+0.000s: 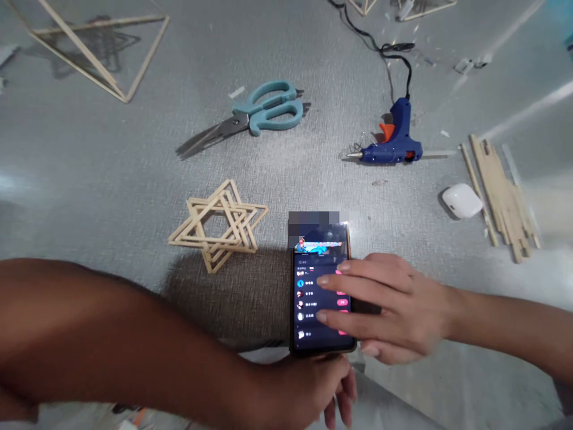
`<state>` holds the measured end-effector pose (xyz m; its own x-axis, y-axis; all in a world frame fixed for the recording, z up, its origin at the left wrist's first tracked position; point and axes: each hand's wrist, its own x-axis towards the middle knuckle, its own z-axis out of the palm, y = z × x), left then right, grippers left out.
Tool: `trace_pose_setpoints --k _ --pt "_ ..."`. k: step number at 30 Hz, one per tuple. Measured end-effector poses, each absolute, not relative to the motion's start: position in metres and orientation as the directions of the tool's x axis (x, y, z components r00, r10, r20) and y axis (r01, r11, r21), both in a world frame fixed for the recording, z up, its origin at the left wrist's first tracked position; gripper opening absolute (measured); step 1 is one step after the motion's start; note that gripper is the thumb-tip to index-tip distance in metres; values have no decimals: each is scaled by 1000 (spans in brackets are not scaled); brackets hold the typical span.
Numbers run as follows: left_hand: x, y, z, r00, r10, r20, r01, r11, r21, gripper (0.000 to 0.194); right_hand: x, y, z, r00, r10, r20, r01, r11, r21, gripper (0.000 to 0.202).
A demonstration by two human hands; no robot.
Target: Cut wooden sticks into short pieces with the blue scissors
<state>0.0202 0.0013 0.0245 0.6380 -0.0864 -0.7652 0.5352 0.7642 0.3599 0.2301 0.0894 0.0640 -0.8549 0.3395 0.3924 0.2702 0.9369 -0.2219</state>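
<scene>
A lit phone (320, 298) shows a list with pink buttons. My right hand (398, 304) reaches in from the right, its fingers spread over the screen and the phone's right edge. My left hand (320, 385) is just below the phone's lower edge, fingers apart and hanging downward, with nothing visible in them; part of this hand is hidden. A star of thin wooden sticks (255, 237) lies flat to the left of the phone. Scissors with light blue handles (273, 110) lie slightly open above the star.
On the grey table (147, 161), a blue glue gun (389, 152) with a black cord lies at the upper right. Beyond it are a white case (463, 201) and a bundle of wooden sticks (499, 191). A stick frame (147, 57) stands at the upper left.
</scene>
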Motion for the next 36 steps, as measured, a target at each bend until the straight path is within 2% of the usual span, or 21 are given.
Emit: trace_pose_setpoints --k 2,6,8,13,19,25,30,36 --pt "21 6 30 594 -64 -802 546 764 344 38 230 90 66 -863 334 379 270 939 -213 43" --pt "27 12 36 534 -95 -840 564 781 270 35 227 89 63 -771 508 384 452 861 -232 40" --pt "29 12 36 514 -104 -851 564 789 244 34 225 88 61 -755 538 376 483 843 -236 40" --pt "27 11 36 515 -104 -851 558 794 241 35 226 87 58 -743 532 406 477 847 -237 42" --pt "24 9 33 557 -85 -826 544 789 285 34 228 88 63 -847 372 381 313 927 -207 43" --pt "26 6 30 551 -80 -831 538 795 280 31 224 87 63 -728 573 378 540 818 -199 42" --pt "26 8 32 559 -87 -824 539 793 283 35 224 87 62 -744 557 370 525 829 -191 44" --pt "25 9 33 554 -84 -828 550 784 288 34 227 86 60 -768 480 425 428 877 -218 48"
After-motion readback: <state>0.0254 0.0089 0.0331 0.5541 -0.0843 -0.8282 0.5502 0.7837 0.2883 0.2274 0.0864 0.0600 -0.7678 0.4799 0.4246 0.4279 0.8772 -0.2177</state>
